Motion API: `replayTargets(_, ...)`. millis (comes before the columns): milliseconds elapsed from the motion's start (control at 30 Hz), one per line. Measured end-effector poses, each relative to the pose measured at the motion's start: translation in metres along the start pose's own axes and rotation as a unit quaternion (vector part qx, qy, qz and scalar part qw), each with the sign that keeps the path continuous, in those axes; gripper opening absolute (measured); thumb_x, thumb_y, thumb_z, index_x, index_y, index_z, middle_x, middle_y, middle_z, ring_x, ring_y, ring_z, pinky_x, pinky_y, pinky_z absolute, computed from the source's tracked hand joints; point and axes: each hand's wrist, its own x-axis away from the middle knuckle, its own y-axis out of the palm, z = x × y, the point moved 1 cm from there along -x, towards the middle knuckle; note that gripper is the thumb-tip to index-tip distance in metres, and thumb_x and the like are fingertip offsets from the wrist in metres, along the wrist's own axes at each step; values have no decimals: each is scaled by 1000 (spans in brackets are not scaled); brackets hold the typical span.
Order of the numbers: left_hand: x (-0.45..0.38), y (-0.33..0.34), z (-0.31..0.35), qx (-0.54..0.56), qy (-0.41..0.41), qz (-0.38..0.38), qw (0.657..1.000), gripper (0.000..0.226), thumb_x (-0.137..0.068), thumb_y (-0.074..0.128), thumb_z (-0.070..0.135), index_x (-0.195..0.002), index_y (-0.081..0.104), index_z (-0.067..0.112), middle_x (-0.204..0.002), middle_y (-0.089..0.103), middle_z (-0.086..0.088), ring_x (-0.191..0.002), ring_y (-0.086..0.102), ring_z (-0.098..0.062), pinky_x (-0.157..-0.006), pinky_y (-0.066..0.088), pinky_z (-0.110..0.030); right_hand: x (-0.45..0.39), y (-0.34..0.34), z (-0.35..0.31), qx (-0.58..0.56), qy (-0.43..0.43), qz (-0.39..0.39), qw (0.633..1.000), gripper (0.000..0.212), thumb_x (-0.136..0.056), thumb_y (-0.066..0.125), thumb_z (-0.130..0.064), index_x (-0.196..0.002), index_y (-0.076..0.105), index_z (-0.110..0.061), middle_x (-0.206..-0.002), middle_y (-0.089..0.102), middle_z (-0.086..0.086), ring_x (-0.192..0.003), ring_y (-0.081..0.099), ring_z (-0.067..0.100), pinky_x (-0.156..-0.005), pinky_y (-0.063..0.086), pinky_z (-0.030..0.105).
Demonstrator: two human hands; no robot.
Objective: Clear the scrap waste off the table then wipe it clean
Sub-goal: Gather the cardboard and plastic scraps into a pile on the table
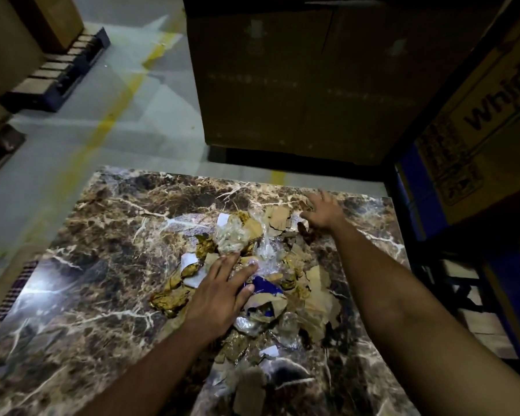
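The scrap waste [252,265] lay heaped mid-worktop [102,235]. The left hand [222,292] pressed flat on it with fingers released, while the right hand [323,211] reached, fingers spread, past its far edge. Loose scraps could probably scatter or slide off the worktop if swept too quickly.

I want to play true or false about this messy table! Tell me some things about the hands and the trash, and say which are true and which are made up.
1. The left hand lies flat on the scrap pile. True.
2. The right hand holds a broom. False: it holds nothing, and its fingers are spread at the far edge of the pile.
3. The table has a marble pattern. True.
4. All the trash is already cleared away. False: torn cardboard, clear plastic and paper scraps are on the table.
5. A blue scrap lies beside the left hand. True.
6. A checked cloth covers the pile. False: it lies at the table's left edge.
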Motion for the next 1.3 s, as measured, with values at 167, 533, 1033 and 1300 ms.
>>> replayTargets(167, -1, -1, 0, -3, -11, -6, 1000, 54, -102, 13, 64, -154, 16, 51, -168, 4, 10, -153, 6, -20, -119, 29, -42, 2, 17, -14, -82, -44, -2, 996, 65, -96, 65, -27, -154, 38, -32, -168, 11, 11, -149, 25, 40, -120, 27, 45)
replayTargets(533, -1, -3, 1, 15, -19, -19, 1000, 55, -101, 14, 65, -154, 15, 51, -168, 3, 8, -154, 6, -24, -119, 29, -46, 52, 48, -85, -220, -149, -72, 961, 37, -107, 44, -28, -142, 57, -30, -164, 29, 3, -145, 32, 24, -119, 28, 42)
replayTargets(1033, 6, -6, 3, 14, -34, -17, 999, 53, -103, 17, 63, -154, 15, 50, -169, 3, 0, -153, 7, -28, -121, 23, -48, 98, 51, -108, -175, -174, -92, 965, 45, -102, 52, -36, -146, 51, -27, -144, 56, 6, -120, 56, 22, -89, 40, 28)
replayTargets(1300, 7, -20, 6, 51, -23, 13, 998, 51, -102, 24, 65, -152, 18, 56, -167, 11, 8, -151, 7, -22, -118, 14, -53, 105, 26, -91, -255, -173, -36, 951, 42, -102, 53, -8, -140, 57, -24, -146, 55, 8, -125, 59, 22, -102, 54, 43)
